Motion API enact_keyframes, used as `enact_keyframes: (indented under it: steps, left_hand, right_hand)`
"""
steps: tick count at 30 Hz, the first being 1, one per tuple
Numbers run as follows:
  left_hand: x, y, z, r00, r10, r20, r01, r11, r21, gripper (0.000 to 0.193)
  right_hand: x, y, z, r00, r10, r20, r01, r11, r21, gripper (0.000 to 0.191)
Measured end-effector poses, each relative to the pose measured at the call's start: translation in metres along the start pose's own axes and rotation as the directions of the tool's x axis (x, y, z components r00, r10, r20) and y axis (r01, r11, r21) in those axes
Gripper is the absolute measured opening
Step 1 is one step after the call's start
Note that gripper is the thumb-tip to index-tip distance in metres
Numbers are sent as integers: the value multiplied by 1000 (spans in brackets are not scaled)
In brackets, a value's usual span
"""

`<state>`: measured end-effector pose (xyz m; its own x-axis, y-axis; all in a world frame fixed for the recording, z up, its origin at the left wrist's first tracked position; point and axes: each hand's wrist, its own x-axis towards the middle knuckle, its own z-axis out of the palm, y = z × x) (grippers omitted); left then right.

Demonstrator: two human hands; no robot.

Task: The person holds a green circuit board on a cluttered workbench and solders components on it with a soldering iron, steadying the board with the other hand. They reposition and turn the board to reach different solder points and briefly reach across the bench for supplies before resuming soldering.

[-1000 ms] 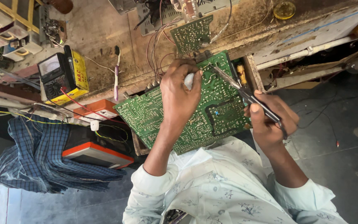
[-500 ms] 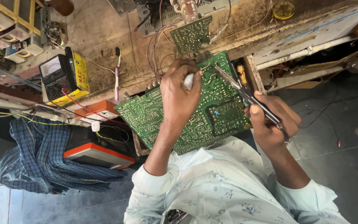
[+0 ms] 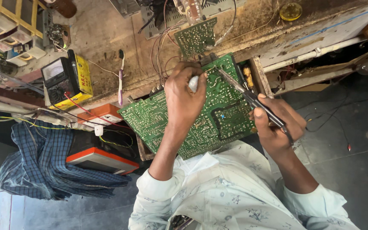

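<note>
A large green circuit board [image 3: 218, 123] leans against the edge of a worn workbench [image 3: 107, 38], solder side towards me. My left hand [image 3: 184, 96] rests on the upper middle of the board, closed around a small white object [image 3: 193, 83]. My right hand [image 3: 277, 125] sits by the board's right edge and grips a dark soldering iron [image 3: 252, 100]. The iron's metal tip touches the board near its top edge, just right of my left hand.
A smaller green board [image 3: 196, 36] with wires stands on the bench behind. Further left lie a yellow and black multimeter [image 3: 67, 79] and a toothbrush [image 3: 121, 76]. A blue checked cloth [image 3: 43, 162] and an orange-edged device [image 3: 101, 159] sit lower left. A yellow tin [image 3: 290, 10] is at the back right.
</note>
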<state>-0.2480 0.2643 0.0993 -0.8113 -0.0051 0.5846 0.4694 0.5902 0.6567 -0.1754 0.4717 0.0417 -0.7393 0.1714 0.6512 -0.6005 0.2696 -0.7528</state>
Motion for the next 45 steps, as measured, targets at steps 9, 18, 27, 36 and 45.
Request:
enact_keyframes:
  steps: [9, 18, 27, 36, 45]
  left_hand:
    - [0, 0, 1, 999, -37, 6, 37, 999, 22, 6]
    - [-1, 0, 4, 1000, -15, -13, 16, 999, 41, 8]
    - [-4, 2, 6, 1000, -21, -24, 22, 998, 50, 9]
    - [-6, 6, 6, 999, -29, -30, 31, 997, 67, 7]
    - [-7, 5, 3, 999, -42, -13, 42, 999, 16, 7]
  right_hand:
    - [14, -24, 0, 994, -97, 57, 107, 974, -201, 21]
    - [24, -43, 0, 990, -100, 96, 123, 954, -273, 22]
    - [25, -39, 1, 971, -204, 125, 232, 929, -287, 27]
    - [22, -33, 2, 984, -165, 71, 177, 960, -216, 22]
    - [17, -20, -1, 996, -80, 30, 82, 991, -102, 21]
